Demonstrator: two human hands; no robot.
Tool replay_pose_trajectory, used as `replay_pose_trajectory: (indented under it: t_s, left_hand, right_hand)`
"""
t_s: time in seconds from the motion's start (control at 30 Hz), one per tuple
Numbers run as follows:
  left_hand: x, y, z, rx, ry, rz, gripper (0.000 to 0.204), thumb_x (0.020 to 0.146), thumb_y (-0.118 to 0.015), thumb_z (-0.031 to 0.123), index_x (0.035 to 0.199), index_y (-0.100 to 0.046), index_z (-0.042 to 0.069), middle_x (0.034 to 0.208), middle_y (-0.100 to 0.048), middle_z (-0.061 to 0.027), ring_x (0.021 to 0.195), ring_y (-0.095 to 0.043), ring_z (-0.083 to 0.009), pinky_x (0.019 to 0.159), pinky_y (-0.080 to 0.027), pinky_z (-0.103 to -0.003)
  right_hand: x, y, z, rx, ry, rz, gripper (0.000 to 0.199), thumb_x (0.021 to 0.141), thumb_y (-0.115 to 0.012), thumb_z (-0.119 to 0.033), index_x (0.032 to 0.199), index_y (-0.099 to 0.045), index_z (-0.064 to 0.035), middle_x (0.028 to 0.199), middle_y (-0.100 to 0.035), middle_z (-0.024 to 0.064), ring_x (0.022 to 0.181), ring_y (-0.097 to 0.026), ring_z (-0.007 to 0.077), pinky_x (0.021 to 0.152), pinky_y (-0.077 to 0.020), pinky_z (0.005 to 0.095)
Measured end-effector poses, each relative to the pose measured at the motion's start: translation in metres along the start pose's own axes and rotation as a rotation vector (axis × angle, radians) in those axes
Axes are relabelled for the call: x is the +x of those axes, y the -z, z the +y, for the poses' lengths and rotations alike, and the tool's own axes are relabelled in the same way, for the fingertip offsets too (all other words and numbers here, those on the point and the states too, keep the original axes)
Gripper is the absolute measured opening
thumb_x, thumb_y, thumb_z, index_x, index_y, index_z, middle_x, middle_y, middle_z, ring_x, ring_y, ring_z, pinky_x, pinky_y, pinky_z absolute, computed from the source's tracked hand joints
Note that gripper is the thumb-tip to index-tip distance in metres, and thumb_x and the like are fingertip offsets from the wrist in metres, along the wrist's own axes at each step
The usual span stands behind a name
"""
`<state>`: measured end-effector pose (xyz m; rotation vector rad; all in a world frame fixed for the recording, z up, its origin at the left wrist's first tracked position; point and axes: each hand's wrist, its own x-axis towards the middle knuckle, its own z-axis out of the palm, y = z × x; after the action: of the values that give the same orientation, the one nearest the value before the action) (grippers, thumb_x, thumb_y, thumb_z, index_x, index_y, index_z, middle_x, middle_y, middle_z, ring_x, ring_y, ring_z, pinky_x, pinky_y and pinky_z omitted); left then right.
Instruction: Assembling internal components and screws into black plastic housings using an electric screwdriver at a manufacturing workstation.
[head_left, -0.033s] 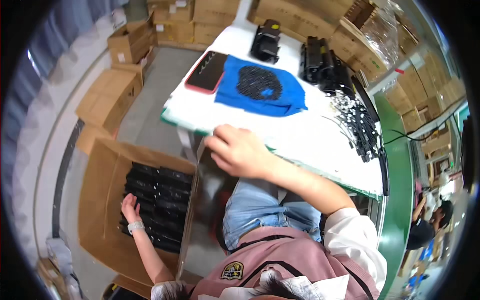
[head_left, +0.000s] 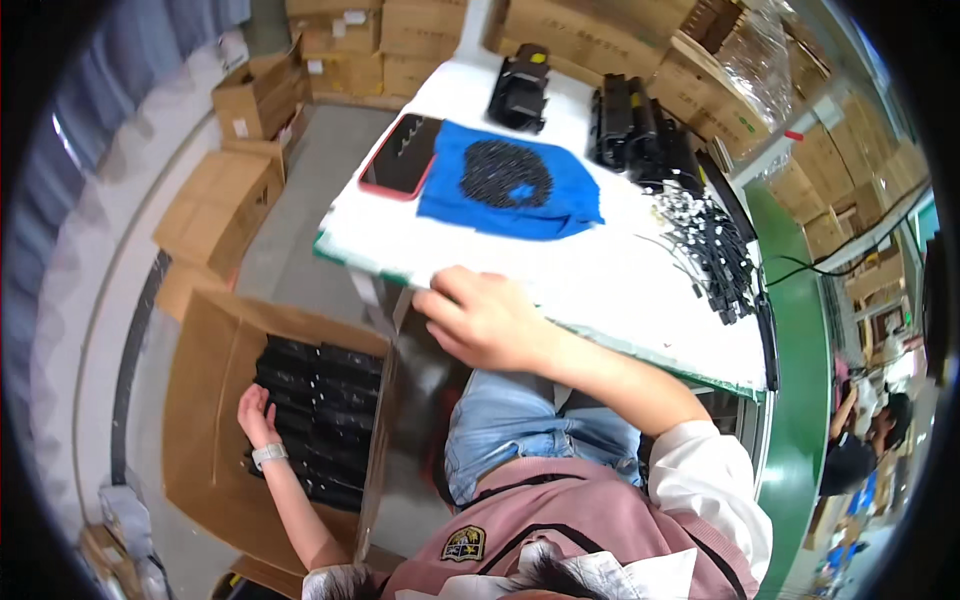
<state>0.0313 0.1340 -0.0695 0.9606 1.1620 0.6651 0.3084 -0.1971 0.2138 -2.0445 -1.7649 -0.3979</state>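
1. While the left hand reaches down into the open cardboard box on the floor, I see its fingers spread loosely over the stacked black parts, touching the rows by the box's left wall; nothing is gripped yet.
2. The right hand rests at the near edge of the white table, fingers curled together over the rim, holding nothing that I can make out; it looks like a brace for the lean.
3. The black parts fill the middle of the box in tight rows, from its far wall toward the near one, so I judge that the piece under the fingertips is the easiest to lift.
4. To do this well, I would close thumb and fingers around one piece only, lift it straight up clear of its neighbours, and keep the right hand planted on the table edge for balance.
5. On the table, a blue cloth with a heap of small black pieces lies toward the far edge, a phone in a red case sits at the far left corner, and black cables crowd the right edge.
6. Black blocky units stand at the far right corner, well apart from both hands.
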Motion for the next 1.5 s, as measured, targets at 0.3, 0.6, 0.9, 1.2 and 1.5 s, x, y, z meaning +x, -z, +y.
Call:
replay_pose_trajectory:
  t_s: [0.3,0.6,0.9,1.2,1.5]
  left_hand:
    - [-0.151,-0.313,0.222,0.203,-0.713,-0.521,0.015,0.087,-0.06,0.01,0.101,-0.064,0.006,0.095,-0.062,0.0018,0.089,-0.055,-0.0073,0.075,-0.041,-0.02]
    - [-0.149,-0.67,0.225,1.1,-1.496,-0.453,0.093,0.071,-0.069,0.055,0.131,-0.036,-0.009,0.122,-0.051,-0.0276,0.111,-0.053,-0.0384,0.094,-0.043,-0.044]
    - [-0.163,-0.715,0.215,1.796,-1.028,-0.582,0.124,0.046,-0.082,0.053,0.132,-0.025,-0.016,0.115,-0.055,-0.031,0.108,-0.057,-0.0362,0.09,-0.046,-0.037]
    - [-0.182,-0.639,0.252,0.667,-0.426,-0.997,0.057,0.067,-0.072,0.029,0.105,-0.054,-0.008,0.086,-0.063,-0.0148,0.075,-0.063,-0.0198,0.064,-0.052,-0.031]
    - [-0.318,-0.458,0.219,0.419,0.167,-1.59,0.1,0.049,-0.079,0.017,0.136,-0.033,-0.004,0.116,-0.056,-0.018,0.097,-0.062,-0.0284,0.093,-0.045,-0.036]
  right_hand:
    - [-0.152,0.142,0.074,-0.23,-0.44,0.292,0.023,0.069,-0.067,-0.007,0.091,-0.061,-0.0067,0.082,-0.056,0.0089,0.065,-0.058,0.0251,0.054,-0.0468,0.0335]
    - [-0.224,0.151,0.117,-0.167,-0.529,0.336,0.017,0.063,-0.064,-0.002,0.078,-0.059,-0.0066,0.068,-0.049,0.0056,0.057,-0.054,0.0229,0.047,-0.0437,0.0335]
    - [-0.237,0.151,0.117,-0.162,-0.447,0.186,0.016,0.062,-0.059,-0.011,0.077,-0.055,-0.0073,0.063,-0.043,0.0011,0.057,-0.05,0.0151,0.046,-0.0374,0.027]
    - [-0.235,0.153,0.115,-0.158,-0.509,0.265,0.017,0.064,-0.062,-0.005,0.081,-0.058,-0.0059,0.063,-0.044,0.0016,0.052,-0.049,0.0177,0.045,-0.0399,0.03]
    - [-0.193,0.156,0.097,-0.345,-0.376,0.449,0.035,0.077,-0.059,-0.017,0.112,-0.062,-0.0181,0.109,-0.058,0.0073,0.106,-0.057,0.0213,0.093,-0.0418,0.0431]
